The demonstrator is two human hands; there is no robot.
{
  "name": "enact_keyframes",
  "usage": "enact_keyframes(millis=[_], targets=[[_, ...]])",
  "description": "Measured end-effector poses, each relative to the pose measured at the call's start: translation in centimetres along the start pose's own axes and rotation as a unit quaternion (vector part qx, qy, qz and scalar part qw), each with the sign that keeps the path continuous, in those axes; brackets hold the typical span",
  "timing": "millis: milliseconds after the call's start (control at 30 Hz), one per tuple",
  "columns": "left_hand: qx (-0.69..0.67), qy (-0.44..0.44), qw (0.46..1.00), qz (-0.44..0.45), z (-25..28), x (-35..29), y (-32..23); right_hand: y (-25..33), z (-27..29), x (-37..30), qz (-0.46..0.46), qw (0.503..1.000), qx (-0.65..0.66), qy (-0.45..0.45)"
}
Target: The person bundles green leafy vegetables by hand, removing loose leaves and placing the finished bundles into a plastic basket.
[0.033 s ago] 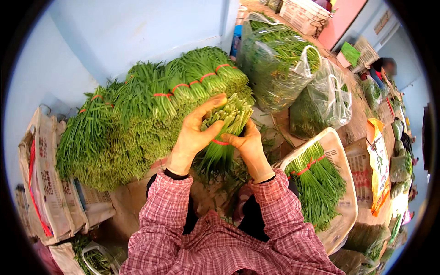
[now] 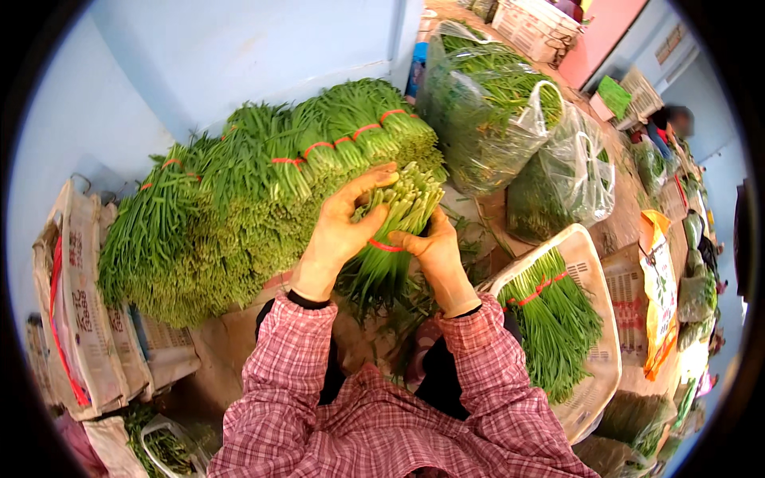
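Observation:
Between my two hands stands a bunch of leafy greens [image 2: 410,199], its pale cut stem ends up and its dark leaves hanging down. A red band [image 2: 386,246] goes around its middle. My left hand [image 2: 351,211] grips the bunch from the left, thumb pressed on the stems. On the right side my right hand [image 2: 434,247] holds it, its thumb near the band; some fingertips are hidden behind the stems. Beyond my left hand, a big pile of similar bunches [image 2: 231,231] leans along the wall, several tied with red bands.
A pale plastic crate [image 2: 610,350] at right holds a banded bunch of long green stalks [image 2: 554,327]. Clear bags of greens [image 2: 486,127] [image 2: 550,187] stand at the back. A yellow-and-white sack [image 2: 655,295] lies farther right. Stacked crates [image 2: 88,311] stand at left; a person [image 2: 665,123] is far off.

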State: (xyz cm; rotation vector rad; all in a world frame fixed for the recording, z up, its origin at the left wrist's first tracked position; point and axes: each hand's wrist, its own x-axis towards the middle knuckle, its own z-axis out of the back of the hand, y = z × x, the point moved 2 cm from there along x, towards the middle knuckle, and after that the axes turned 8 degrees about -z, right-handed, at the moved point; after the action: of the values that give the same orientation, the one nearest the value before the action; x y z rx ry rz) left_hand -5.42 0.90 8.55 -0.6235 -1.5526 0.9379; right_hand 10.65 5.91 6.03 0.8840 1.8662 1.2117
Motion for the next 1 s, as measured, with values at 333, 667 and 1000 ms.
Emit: enact_keyframes(millis=[333, 667, 1000], targets=[[0.13, 0.022, 0.991, 0.022, 1.5, -0.2, -0.3, -1.1, 0.4, 0.3, -0.064, 0.997, -0.05, 0.017], [0.113, 0.005, 0.975, 0.19, 2.1, -0.6, 1.8, -2.6, 0.1, 0.3, -0.068, 0.997, -0.031, 0.033], [0.242, 0.011, 0.97, -0.037, 1.6, -1.2, 0.3, -3.2, 0.8, 0.8, -0.084, 0.994, -0.073, 0.01]])
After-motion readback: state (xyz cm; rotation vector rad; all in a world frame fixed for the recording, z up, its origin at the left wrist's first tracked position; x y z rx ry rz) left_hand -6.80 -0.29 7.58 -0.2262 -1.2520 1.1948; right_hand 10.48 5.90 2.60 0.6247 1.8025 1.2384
